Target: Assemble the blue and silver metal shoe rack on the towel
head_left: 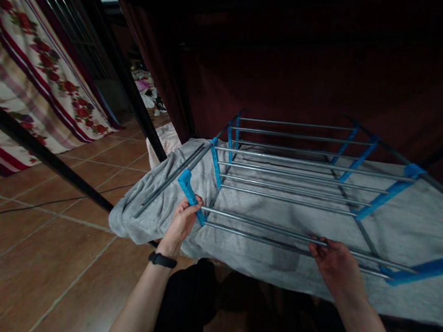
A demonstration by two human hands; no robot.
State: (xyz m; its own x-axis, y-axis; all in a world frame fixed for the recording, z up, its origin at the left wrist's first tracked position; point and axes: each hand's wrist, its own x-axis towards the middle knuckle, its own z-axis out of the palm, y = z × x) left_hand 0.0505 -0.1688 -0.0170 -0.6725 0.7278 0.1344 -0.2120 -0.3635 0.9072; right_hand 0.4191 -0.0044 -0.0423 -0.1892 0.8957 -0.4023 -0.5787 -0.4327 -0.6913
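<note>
A rack of grey metal tubes (313, 165) joined by blue plastic brackets lies on a grey blanket (272, 206). My left hand (187, 214) is closed round the near left blue bracket (187, 184), at the spot where a tube enters it. Further right, my right hand (333, 256) pinches the upper of the two near tubes (263, 224) between thumb and fingers. The near right bracket (428, 269) joins the other ends of these tubes. Two loose tubes (172, 175) rest on the blanket left of the rack.
Black metal posts (136, 82) of a bed frame rise at the left, with a slanting black bar (46, 152) nearer me. A floral curtain (48, 70) hangs beyond. A thin cable (53, 203) crosses the tiled floor (46, 254). Dark red cloth (308, 86) hangs behind the rack.
</note>
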